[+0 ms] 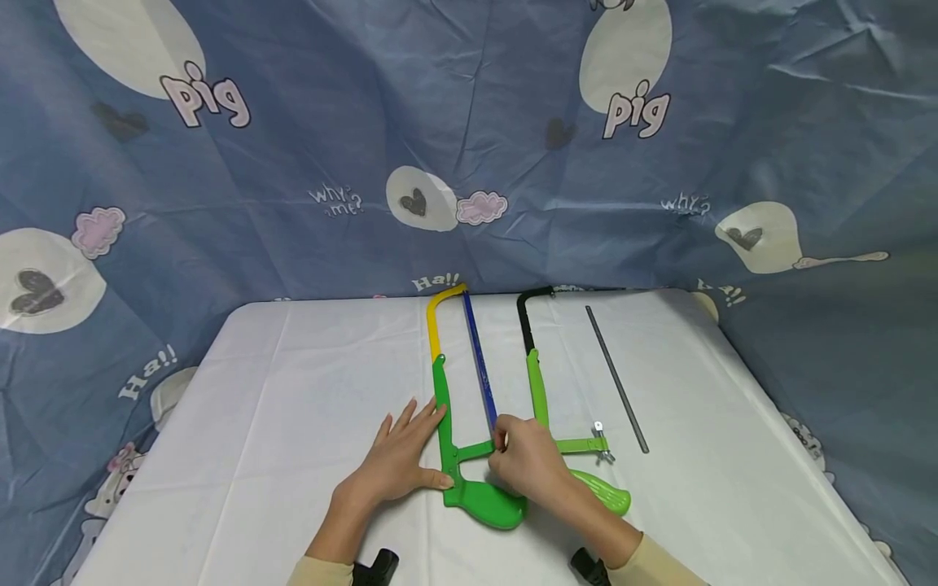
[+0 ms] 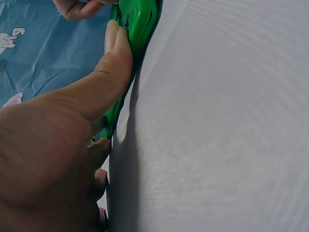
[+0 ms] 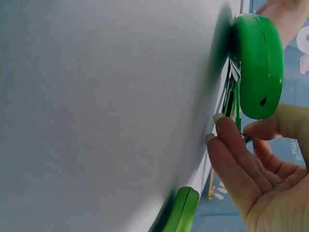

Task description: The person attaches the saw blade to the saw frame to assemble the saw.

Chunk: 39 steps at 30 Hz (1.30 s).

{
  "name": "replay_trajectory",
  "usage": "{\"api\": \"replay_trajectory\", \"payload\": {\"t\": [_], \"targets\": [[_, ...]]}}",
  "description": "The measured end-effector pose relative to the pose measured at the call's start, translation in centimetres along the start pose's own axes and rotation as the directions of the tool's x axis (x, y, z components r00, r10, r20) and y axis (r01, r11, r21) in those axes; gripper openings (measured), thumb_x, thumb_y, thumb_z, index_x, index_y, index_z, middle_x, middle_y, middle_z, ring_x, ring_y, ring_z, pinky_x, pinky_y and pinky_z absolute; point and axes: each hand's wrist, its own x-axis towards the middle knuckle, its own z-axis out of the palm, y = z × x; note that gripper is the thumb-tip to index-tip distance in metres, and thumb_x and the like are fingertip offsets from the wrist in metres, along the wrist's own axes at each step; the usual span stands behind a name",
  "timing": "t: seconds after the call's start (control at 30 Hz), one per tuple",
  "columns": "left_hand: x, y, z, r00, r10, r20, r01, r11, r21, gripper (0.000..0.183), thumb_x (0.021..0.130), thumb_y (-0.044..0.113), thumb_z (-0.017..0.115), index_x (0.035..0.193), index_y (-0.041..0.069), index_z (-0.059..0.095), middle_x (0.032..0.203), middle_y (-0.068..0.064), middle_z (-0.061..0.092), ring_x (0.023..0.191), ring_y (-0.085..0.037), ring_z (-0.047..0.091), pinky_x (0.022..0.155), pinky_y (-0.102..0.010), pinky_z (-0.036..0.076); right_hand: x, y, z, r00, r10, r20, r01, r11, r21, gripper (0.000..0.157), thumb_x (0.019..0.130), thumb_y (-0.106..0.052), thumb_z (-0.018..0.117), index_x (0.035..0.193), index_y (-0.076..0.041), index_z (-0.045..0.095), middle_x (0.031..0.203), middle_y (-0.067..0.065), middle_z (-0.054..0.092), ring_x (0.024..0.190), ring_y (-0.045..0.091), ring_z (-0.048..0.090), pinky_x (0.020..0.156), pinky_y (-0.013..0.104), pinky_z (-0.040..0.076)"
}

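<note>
A hacksaw (image 1: pixel 486 505) with a dark green handle, yellow front frame and blue blade (image 1: pixel 479 358) lies on the table in the head view. My left hand (image 1: pixel 396 458) rests along its frame with fingers spread, the thumb (image 2: pixel 115 63) pressing by the handle. At the end of the saw's short green crossbar, my right hand (image 1: pixel 532 457) pinches a small metal wing nut (image 3: pixel 247 139), mostly hidden by the fingers. A second hacksaw (image 1: pixel 538 389), light green with a black front frame, lies partly under the right forearm; no blade shows on it.
To the right lies a loose grey blade (image 1: pixel 617 378). A wing nut and clip (image 1: pixel 602 443) sit on the second saw's crossbar end. The white-covered table (image 1: pixel 293 382) meets a printed blue cloth (image 1: pixel 308 146) at the back.
</note>
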Motion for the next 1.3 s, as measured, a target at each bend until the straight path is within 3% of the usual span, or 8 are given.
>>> {"api": "replay_trajectory", "payload": {"t": [0.3,0.7,0.97,1.1,1.3], "targets": [[0.0,0.0,0.1,1.000,-0.003,-0.012,0.002,1.000,-0.013,0.111,0.067,0.057,0.083,0.157,0.020,0.032,0.167,-0.004,0.021,0.156,-0.035,0.010,0.122,-0.065,0.005,0.3,0.4,-0.3,0.992,0.112,0.056,-0.120,0.982,0.146,0.018,0.067,0.003,0.063,0.069,-0.014,0.058,0.052,-0.009,0.051,0.043,0.003,0.043,0.041,0.020,0.035],[0.1,-0.2,0.2,1.000,0.011,-0.016,-0.011,1.000,-0.001,0.111,0.067,0.059,0.082,0.158,0.020,0.030,0.167,-0.004,0.021,0.156,-0.035,0.010,0.122,-0.064,0.005,0.5,0.9,-0.6,0.964,0.224,0.140,-0.261,0.895,0.361,0.010,0.070,0.002,0.062,0.073,-0.007,0.061,0.056,0.001,0.065,0.050,0.014,0.065,0.044,0.028,0.048],[0.0,-0.1,0.1,1.000,0.010,-0.020,-0.010,1.000,-0.002,0.112,0.067,0.058,0.083,0.158,0.020,0.030,0.167,-0.003,0.021,0.156,-0.034,0.010,0.122,-0.064,0.006,0.6,1.4,-0.5,0.952,0.246,0.179,-0.302,0.845,0.442,0.009,0.070,0.003,0.063,0.074,-0.005,0.061,0.058,0.007,0.067,0.052,0.019,0.069,0.052,0.033,0.056],[0.0,-0.1,0.0,1.000,0.006,-0.012,-0.006,1.000,-0.001,0.112,0.067,0.059,0.082,0.158,0.019,0.029,0.167,-0.004,0.020,0.156,-0.034,0.009,0.122,-0.064,0.005,0.6,1.6,-0.5,0.942,0.261,0.210,-0.332,0.803,0.494,0.009,0.072,0.005,0.063,0.077,-0.002,0.061,0.062,0.011,0.069,0.054,0.022,0.070,0.055,0.034,0.059],[0.0,0.0,0.0,1.000,0.004,-0.011,-0.004,1.000,-0.009,0.112,0.067,0.058,0.083,0.158,0.019,0.030,0.167,-0.005,0.021,0.156,-0.035,0.009,0.122,-0.064,0.005,0.5,1.6,-0.7,0.928,0.275,0.250,-0.372,0.699,0.610,0.010,0.074,0.008,0.064,0.081,0.002,0.058,0.064,0.016,0.067,0.058,0.026,0.071,0.059,0.039,0.061]]}}
